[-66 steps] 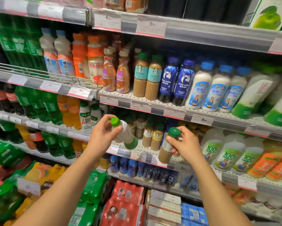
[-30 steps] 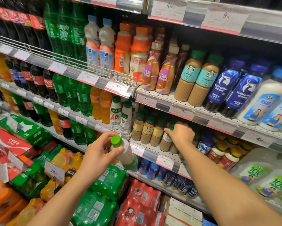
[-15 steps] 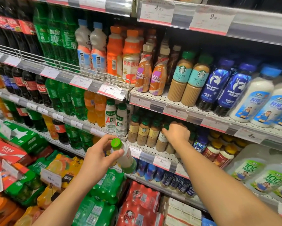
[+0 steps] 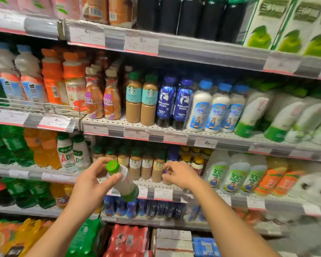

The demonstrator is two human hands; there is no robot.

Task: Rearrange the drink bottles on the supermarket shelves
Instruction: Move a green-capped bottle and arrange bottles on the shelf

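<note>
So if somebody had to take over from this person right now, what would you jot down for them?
Left hand: holds the white bottle with the green cap, tilted, in front of the shelf edge, not shelved.
Right hand: empty, fingers open at the front of the small coffee bottles; contact is too blurred to tell.
Done: those coffee bottles stand upright in a row.
Left: shelve the held bottle; similar white, green-based bottles sit one shelf up, far right, probably its place.
</note>
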